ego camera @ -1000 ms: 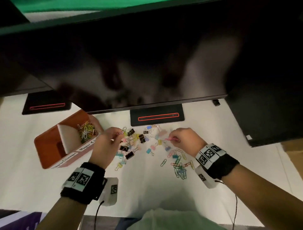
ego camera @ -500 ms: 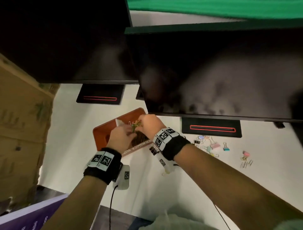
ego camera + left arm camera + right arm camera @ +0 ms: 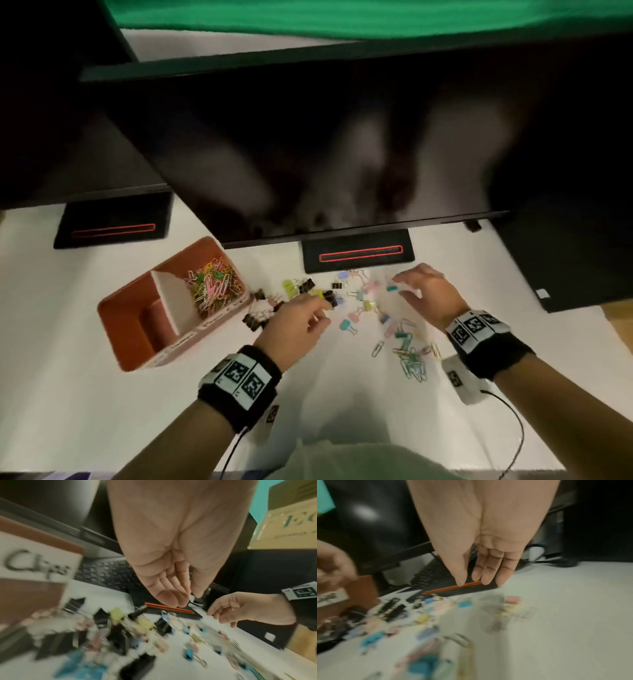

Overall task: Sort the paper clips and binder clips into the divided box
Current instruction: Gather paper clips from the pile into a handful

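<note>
The orange divided box (image 3: 137, 329) stands at the left of the white table; its far compartment holds a heap of coloured paper clips (image 3: 214, 286), and its near compartment looks bare. Black and pastel binder clips (image 3: 342, 298) lie scattered right of it. More paper clips (image 3: 411, 359) lie toward me. My left hand (image 3: 322, 313) hovers over the black binder clips (image 3: 257, 317), fingers relaxed, thumb close to them (image 3: 190, 599); I see nothing clearly held. My right hand (image 3: 397, 284) hovers over the pastel clips, fingers straight and empty (image 3: 469, 580).
A dark monitor (image 3: 308, 137) overhangs the back of the table, with its stand (image 3: 356, 255) just behind the clips and a second stand (image 3: 113, 226) at the far left. A keyboard (image 3: 106, 574) lies under the monitor. Bare table (image 3: 68, 394) lies in front of the box.
Both hands, which held paper clips a second ago and were over the box half a second ago, have moved right to the scattered clips and look empty. The head view has swung right.
</note>
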Demonstrator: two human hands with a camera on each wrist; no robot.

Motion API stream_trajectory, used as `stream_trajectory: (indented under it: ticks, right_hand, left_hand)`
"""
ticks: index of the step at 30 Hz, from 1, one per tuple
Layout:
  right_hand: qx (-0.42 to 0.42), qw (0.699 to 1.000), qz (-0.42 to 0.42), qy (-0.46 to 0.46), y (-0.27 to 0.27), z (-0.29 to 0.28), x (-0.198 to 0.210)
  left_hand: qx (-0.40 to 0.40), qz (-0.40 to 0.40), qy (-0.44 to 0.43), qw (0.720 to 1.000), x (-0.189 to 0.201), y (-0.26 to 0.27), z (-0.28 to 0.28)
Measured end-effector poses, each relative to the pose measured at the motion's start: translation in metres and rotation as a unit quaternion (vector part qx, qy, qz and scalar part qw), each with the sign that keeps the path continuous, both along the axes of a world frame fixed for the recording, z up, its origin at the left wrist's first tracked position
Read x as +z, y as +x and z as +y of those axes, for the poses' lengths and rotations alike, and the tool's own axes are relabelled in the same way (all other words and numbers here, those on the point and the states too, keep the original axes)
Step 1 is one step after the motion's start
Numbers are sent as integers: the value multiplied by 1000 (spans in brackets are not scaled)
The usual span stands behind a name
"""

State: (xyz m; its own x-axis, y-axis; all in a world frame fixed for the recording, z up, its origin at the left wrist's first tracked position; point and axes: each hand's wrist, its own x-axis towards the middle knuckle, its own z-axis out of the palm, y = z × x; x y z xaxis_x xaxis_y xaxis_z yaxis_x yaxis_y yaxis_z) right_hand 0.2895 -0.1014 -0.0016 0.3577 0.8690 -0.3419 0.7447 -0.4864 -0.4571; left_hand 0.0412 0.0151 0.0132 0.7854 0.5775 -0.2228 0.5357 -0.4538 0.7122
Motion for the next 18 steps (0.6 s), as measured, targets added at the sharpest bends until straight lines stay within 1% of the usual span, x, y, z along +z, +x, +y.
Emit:
stream_trajectory:
  ticks: [2, 3, 6, 9, 13, 18]
  right_hand:
    - [-38, 999, -2, -22, 28, -23, -4]
    - [-40, 999, 1, -27, 38, -30, -6]
    - [-3, 999, 23, -45, 57, -35, -13]
    - [50, 997, 31, -58, 65, -27, -21]
    - [77, 993, 50, -70, 73, -16, -27]
    - [71, 993, 76, -57, 86, -20, -34]
  left_hand:
    - [-24, 24, -12, 999, -10, 23, -18]
    - [-30, 42, -20, 998, -15, 33, -26]
    - [-35, 105, -37, 993, -32, 57, -48]
    - [-40, 155, -23, 987, -47, 70, -62]
    - [-14, 171, -14, 985, -56, 74, -72]
    - [16, 160, 5, 987, -62, 77, -79]
